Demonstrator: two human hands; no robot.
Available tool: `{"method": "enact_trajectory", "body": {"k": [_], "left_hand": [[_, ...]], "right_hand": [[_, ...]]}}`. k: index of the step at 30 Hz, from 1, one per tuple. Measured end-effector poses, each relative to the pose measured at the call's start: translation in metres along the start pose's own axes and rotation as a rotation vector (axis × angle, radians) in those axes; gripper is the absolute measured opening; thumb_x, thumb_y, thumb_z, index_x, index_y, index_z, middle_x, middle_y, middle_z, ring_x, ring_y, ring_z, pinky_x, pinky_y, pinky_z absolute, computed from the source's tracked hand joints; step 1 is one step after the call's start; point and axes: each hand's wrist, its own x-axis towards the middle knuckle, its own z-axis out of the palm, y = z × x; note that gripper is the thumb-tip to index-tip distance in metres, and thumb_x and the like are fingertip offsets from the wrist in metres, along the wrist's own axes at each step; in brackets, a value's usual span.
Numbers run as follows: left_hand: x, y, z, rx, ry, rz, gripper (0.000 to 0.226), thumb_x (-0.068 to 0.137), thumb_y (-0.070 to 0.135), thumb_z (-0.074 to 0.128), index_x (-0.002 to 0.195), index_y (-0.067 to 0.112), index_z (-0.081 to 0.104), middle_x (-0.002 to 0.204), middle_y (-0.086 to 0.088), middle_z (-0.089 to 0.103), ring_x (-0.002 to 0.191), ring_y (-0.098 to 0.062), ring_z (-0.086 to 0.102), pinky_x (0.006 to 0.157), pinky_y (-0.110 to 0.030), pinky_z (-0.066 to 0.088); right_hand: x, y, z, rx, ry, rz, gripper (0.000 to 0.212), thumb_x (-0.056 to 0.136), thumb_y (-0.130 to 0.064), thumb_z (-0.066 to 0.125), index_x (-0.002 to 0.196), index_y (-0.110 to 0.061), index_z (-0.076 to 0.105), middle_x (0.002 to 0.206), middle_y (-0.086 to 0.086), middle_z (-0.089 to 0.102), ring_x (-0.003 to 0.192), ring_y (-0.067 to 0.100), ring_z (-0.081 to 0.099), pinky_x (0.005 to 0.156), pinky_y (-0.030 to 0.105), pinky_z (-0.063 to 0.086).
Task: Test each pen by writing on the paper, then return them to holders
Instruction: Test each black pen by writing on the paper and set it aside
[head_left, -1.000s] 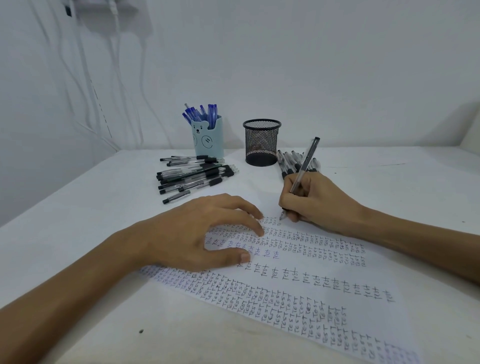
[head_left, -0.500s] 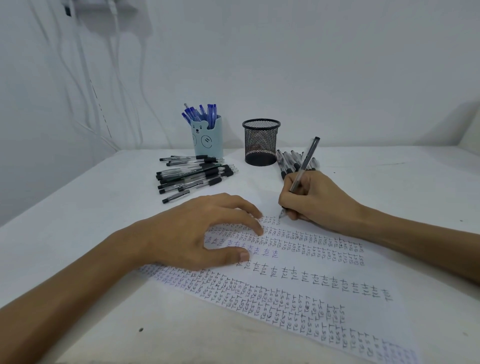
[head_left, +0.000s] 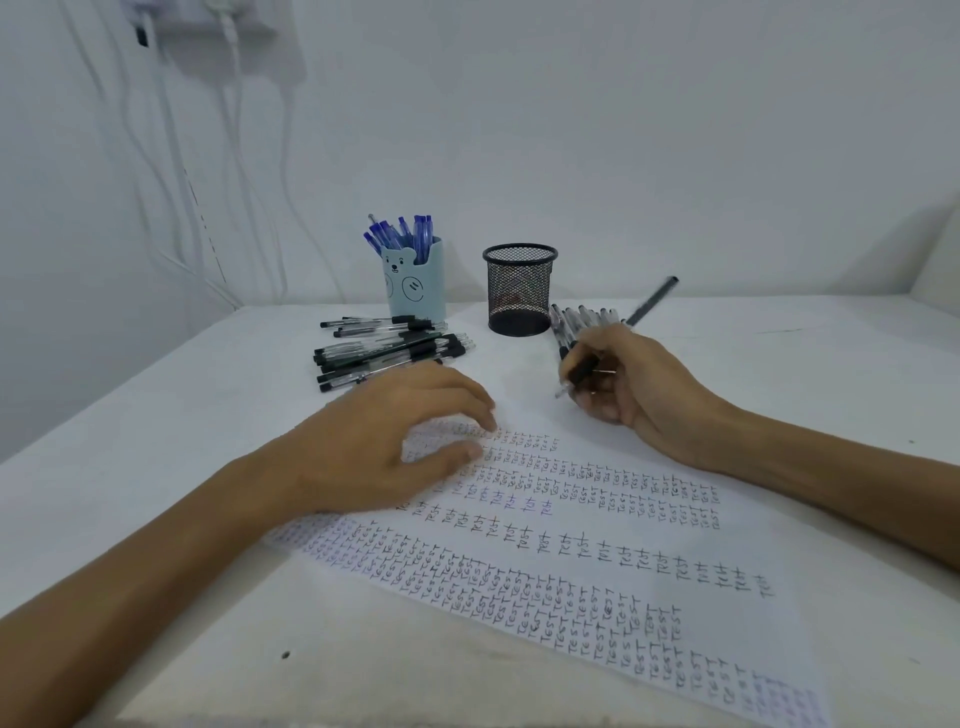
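My right hand (head_left: 628, 379) grips one black pen (head_left: 648, 300) in a writing pinch. Its tip points down at the far end of the paper (head_left: 737, 634), just past the top row of written words; the shot is blurred there, so I cannot tell whether the tip touches the sheet. My left hand (head_left: 395, 436) lies spread on the paper to the left of my right hand, fingertips pressing the sheet flat and holding nothing. I judge I am in the testing step with this pen, with many pens left to do. If its mark is good, the next move calls for lifting it over the bunch of pens (head_left: 582, 317) just beyond my right knuckles and dropping it tip-down into a holder, most likely the mesh cup (head_left: 519, 291) past that bunch, since the bear cup (head_left: 415, 291) further left has only blue pens (head_left: 402, 234). By count: one sheet, two holders, one pen in hand, about seven blue pens standing, and roughly six in the bunch, partly hidden by my hand. The pile of black pens (head_left: 389, 353) beyond my left fingers holds a dozen or so, too overlapped to count exactly.
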Motion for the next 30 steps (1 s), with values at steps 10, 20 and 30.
{"method": "enact_trajectory", "body": {"k": [10, 20, 30], "left_hand": [[-0.009, -0.038, -0.010, 0.328, 0.211, -0.275, 0.021, 0.093, 0.016, 0.071, 0.112, 0.025, 0.070, 0.120, 0.008, 0.069, 0.117, -0.020, 0.059, 0.090, -0.038, 0.046], [-0.011, -0.041, -0.008, 0.315, 0.191, -0.341, 0.019, 0.094, 0.018, 0.070, 0.112, 0.026, 0.069, 0.120, 0.009, 0.068, 0.119, -0.019, 0.058, 0.089, -0.039, 0.048], [-0.015, -0.045, -0.007, 0.265, 0.151, -0.422, 0.013, 0.100, 0.030, 0.063, 0.112, 0.031, 0.065, 0.114, 0.018, 0.060, 0.108, -0.011, 0.055, 0.085, -0.035, 0.049]], "right_hand": [[-0.004, -0.003, 0.001, 0.125, -0.052, 0.023, 0.029, 0.104, -0.032, 0.055, 0.097, -0.004, 0.057, 0.080, 0.021, 0.068, 0.061, 0.030, 0.070, 0.058, 0.026, 0.061], [-0.005, -0.005, 0.001, 0.132, -0.012, 0.057, 0.039, 0.106, -0.027, 0.036, 0.090, 0.000, 0.059, 0.074, 0.023, 0.067, 0.054, 0.033, 0.068, 0.051, 0.028, 0.057], [0.001, -0.007, -0.004, -0.165, 0.006, -0.067, 0.042, 0.104, -0.051, 0.046, 0.105, -0.012, 0.061, 0.064, 0.003, 0.060, 0.048, 0.017, 0.050, 0.041, 0.023, 0.036]]}}
